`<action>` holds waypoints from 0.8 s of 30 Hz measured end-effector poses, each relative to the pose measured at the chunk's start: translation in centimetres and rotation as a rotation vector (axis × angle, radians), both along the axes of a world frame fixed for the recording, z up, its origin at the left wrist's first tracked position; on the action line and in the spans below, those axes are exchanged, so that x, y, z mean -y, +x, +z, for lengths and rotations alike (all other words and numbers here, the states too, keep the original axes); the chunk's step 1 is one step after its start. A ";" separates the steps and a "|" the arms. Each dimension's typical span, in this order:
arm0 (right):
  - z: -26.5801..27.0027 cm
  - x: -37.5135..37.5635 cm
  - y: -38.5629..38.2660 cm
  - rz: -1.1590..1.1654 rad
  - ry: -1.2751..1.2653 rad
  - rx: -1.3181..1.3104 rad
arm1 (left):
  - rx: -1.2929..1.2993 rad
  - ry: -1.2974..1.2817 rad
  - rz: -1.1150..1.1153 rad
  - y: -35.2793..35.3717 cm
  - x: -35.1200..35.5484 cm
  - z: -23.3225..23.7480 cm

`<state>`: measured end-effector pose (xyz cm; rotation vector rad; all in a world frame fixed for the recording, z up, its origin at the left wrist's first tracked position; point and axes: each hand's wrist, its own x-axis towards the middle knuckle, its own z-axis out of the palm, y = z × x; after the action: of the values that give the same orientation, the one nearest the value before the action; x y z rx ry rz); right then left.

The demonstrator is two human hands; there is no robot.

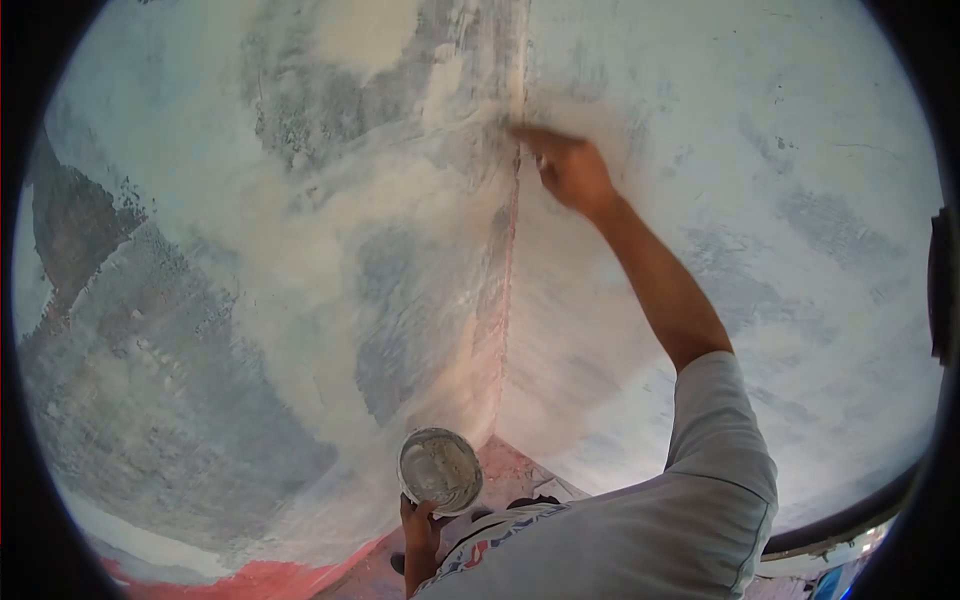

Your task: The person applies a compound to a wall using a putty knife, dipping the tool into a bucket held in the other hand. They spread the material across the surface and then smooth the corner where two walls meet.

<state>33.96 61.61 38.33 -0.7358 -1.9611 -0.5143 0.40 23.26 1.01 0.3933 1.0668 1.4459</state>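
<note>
My left hand [420, 530] grips the rim of a round bowl [440, 470] at the bottom centre. Whitish putty-like residue coats the inside of the bowl. Higher up, my right hand [570, 170] reaches to the inner corner [515, 190] where two walls meet. Its forefinger stretches to the left, at the corner line, while the other fingers are curled in. The hand is slightly blurred, and whatever may be in the fingers is hidden.
The left wall [300, 220] carries patchy white and grey plaster, with a darker patch [75, 225] at the far left. The right wall [800, 270] is paler. A reddish band [270, 578] runs along the lower left. A dark object [940, 285] stands at the right edge.
</note>
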 end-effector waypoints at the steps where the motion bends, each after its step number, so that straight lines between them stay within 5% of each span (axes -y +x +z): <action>1: 3.2 -0.1 -0.4 -0.019 0.040 -0.071 | 0.022 0.001 -0.003 0.2 -0.3 0.2; 5: 14.6 -2.2 -1.7 -0.061 0.325 -0.221 | -0.024 0.001 0.004 1.1 -1.4 -0.2; 9: 16.3 -2.2 -3.7 0.023 0.458 -0.266 | 0.017 0.008 -0.009 1.2 -1.7 0.0; 17: -3.9 0.3 -3.4 0.056 0.081 0.097 | 0.002 -0.021 0.018 1.9 -1.3 2.3; 20: -0.7 0.1 -2.4 -0.005 0.060 0.128 | -0.032 -0.028 0.028 2.2 -1.6 2.7; 24: 12.5 -0.1 -4.2 -0.114 0.164 -0.172 | -0.004 -0.012 0.014 1.9 -1.9 1.7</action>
<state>29.72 61.67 50.87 -0.7645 -1.7032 -0.6516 2.25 25.12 2.67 0.3811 1.0825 1.4514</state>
